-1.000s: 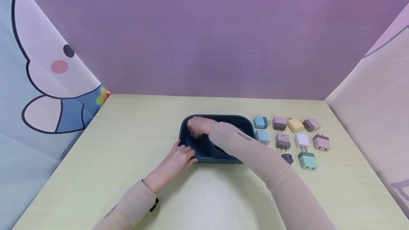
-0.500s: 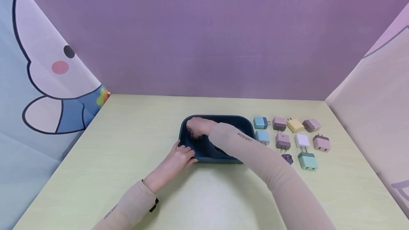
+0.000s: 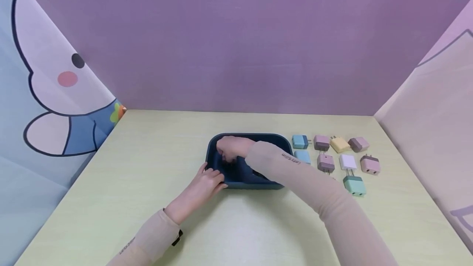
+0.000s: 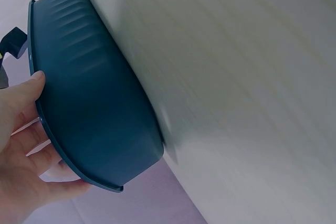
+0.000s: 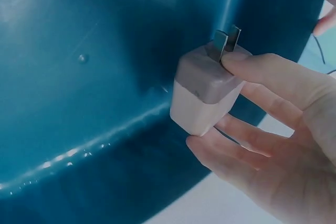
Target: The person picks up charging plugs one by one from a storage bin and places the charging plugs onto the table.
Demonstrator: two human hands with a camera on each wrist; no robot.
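Note:
A dark blue plastic tub [image 3: 218, 139] stands mid-table. My left hand [image 3: 208, 179] grips its near left rim, fingers over the edge; the left wrist view shows the tub's outer wall [image 4: 89, 103] with my thumb [image 4: 23, 95] on the rim. My right hand [image 3: 230, 147] reaches into the tub's left side. There, in the right wrist view, my right hand [image 5: 252, 114] pinches a pink-and-mauve plug charger [image 5: 205, 90] with its two prongs pointing up, close to the tub's inner wall [image 5: 79, 51].
To the right of the tub, several plug chargers lie in rows on the pale green table [image 3: 148, 155]: blue [image 3: 299, 141], mauve [image 3: 321, 143], yellow [image 3: 339, 144], white [image 3: 348, 161], mint [image 3: 354, 184]. Purple and cartoon-printed walls close in three sides.
My right forearm has shifted slightly toward the right and now covers the dark purple charger seen earlier. The left hand stays on the tub's rim.

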